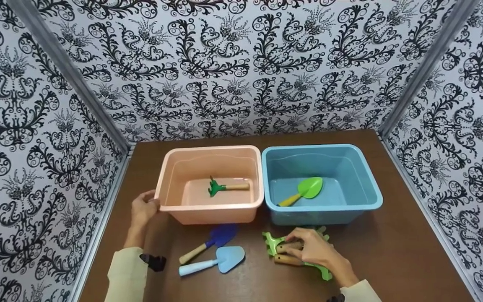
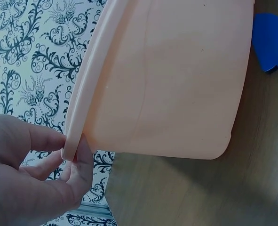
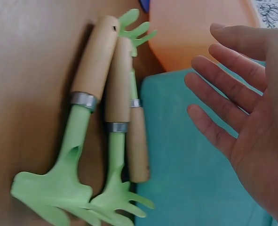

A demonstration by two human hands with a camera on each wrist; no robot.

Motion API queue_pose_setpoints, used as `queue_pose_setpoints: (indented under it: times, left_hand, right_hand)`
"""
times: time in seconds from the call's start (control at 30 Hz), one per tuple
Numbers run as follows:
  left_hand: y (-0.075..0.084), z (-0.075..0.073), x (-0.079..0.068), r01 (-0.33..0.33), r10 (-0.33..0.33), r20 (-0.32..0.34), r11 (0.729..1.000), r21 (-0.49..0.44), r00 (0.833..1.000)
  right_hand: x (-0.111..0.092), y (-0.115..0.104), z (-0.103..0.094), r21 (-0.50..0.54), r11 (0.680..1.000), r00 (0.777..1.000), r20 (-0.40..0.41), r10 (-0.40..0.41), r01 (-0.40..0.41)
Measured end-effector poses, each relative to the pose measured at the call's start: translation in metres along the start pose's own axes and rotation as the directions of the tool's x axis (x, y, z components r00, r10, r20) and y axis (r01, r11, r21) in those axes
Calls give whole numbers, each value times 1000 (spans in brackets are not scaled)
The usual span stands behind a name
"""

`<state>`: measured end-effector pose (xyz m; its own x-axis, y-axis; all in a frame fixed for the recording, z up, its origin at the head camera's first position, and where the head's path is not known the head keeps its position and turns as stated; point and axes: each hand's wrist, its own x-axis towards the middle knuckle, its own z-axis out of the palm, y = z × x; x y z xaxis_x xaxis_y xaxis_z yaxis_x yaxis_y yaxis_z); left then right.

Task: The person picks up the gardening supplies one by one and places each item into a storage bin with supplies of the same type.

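My left hand [image 1: 143,211] pinches the rim of the peach plastic tub [image 2: 186,84] at its front left corner, thumb and fingers on either side of the lip. Over a cluster of garden hand rakes, my right hand [image 1: 316,248] hovers with relaxed, spread fingers and nothing in its grasp. These rakes have light green heads [image 3: 70,181] and wooden handles [image 3: 95,59], and lie overlapping before the teal tub [image 1: 321,216]. In the head view my right hand hides part of them.
Inside the peach tub lies a dark green rake [image 1: 216,186]; inside the teal tub, a green trowel [image 1: 310,187] with a yellow handle. A dark blue trowel [image 1: 223,235] and a light blue trowel [image 1: 229,258] lie on the brown table [image 1: 375,251]. Patterned walls enclose three sides.
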<state>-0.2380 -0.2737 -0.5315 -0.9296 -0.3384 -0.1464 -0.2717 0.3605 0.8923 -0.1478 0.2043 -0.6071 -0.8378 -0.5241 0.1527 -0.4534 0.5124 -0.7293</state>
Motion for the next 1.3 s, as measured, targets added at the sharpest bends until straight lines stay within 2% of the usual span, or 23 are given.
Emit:
queue_pose_setpoints:
  times: [0.13,0.4,0.63,0.87,1.1,1.3]
  left_hand:
    - [0,2,1,2,-2,1,997,-71,1000]
    - [1,3,-2,25,-27,-21,996,-82,999]
    - [1,3,-2,12,-13,-6,997,-80,1000]
    - [-3,2,-4,11,-11,-6,998,-56,1000]
    - [-3,5,-1,-14,13,-10,997,-70,1000]
    - [-2,7,-2,-15,13,-22,995,-94,1000]
  right_hand:
    - [-6,8,5,17,1000,999,29,24,-25]
    - [-14,23,14,24,987,983,97,158,-161]
    - [-18,30,21,-14,983,980,73,183,-182]
    - [-22,35,27,20,984,979,100,176,-179]
    - [-23,37,29,18,973,969,95,229,-232]
    - [-23,37,31,-12,962,954,126,271,-271]
